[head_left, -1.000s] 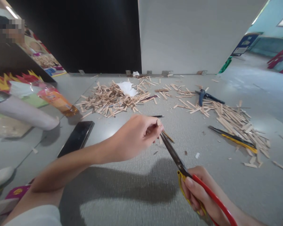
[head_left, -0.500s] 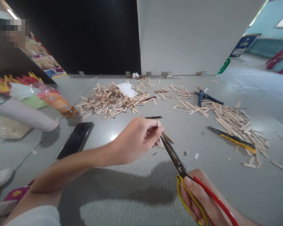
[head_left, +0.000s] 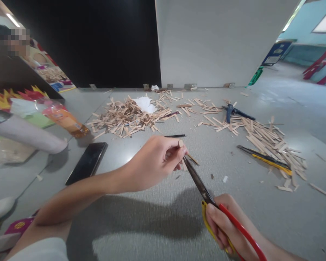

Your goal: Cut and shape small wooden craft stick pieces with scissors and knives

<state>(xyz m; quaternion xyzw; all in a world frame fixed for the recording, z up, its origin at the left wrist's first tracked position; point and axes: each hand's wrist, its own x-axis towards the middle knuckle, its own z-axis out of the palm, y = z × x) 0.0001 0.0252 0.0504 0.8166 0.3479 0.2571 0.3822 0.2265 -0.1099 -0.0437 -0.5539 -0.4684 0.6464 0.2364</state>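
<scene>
Between the thumb and fingers of my left hand (head_left: 159, 159) is a small wooden stick (head_left: 180, 143), its rounded top end poking up and a bit of it showing below the fingers. My right hand (head_left: 229, 221) is wrapped round the red and yellow handles of a pair of scissors (head_left: 197, 177). The scissor blades point up and left, with their tips at my left fingertips, touching or very near the stick. Whether the blades have cut into it is hidden by the fingers. A black pen (head_left: 175, 136) lies just beyond my left hand.
Behind stand a heap of wooden pieces (head_left: 119, 116) and a white tissue (head_left: 145, 104). To the right lie more sticks (head_left: 263, 134), a dark blue clamp-like tool (head_left: 230, 111) and a yellow-black utility knife (head_left: 263, 159). A phone (head_left: 87, 163), orange bottle (head_left: 63, 117) and grey-white tube (head_left: 29, 132) sit left.
The scissor handles have drawn closer together as my right hand squeezes. The view has shifted slightly; my left hand keeps the stick in about the same place.
</scene>
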